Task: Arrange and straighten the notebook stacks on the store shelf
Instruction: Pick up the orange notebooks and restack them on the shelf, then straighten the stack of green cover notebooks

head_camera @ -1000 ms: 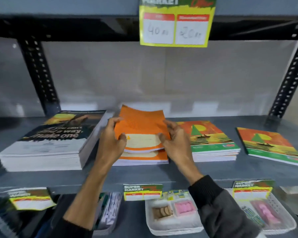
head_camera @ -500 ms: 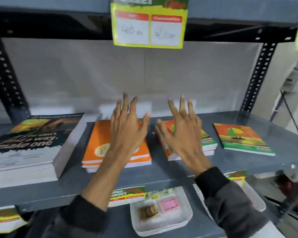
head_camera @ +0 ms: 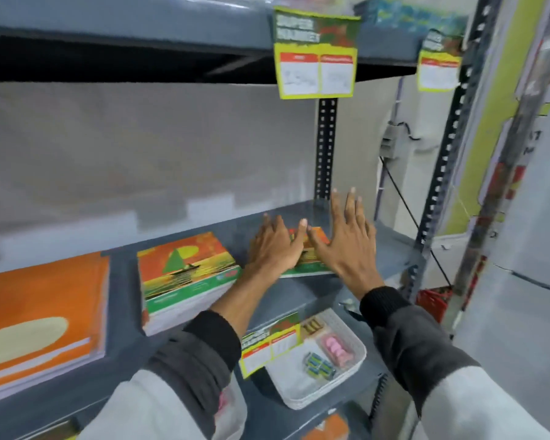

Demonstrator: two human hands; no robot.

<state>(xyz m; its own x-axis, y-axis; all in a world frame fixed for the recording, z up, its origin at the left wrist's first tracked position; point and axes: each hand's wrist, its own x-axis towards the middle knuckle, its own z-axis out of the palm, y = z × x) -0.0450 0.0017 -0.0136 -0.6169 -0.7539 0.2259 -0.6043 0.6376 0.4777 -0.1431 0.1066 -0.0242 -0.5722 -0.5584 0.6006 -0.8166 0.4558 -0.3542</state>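
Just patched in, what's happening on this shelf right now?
A person is tidying notebooks on a grey metal shelf. Both hands are open and at the thin rightmost pile of orange-and-green sailboat-cover notebooks: the left hand lies flat on it, the right hand is spread at its right side, fingers pointing toward the back. Nothing is gripped. To the left sit a thicker stack of the same sailboat notebooks and an orange-cover notebook stack, neither touched.

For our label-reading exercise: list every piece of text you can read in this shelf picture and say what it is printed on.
"SUPER MARKET": header of the hanging price tag.
Its price boxes: too blurred.
Second tag: blurred.
Lower shelf-edge tag: header blurred.
Notebook covers: unreadable.
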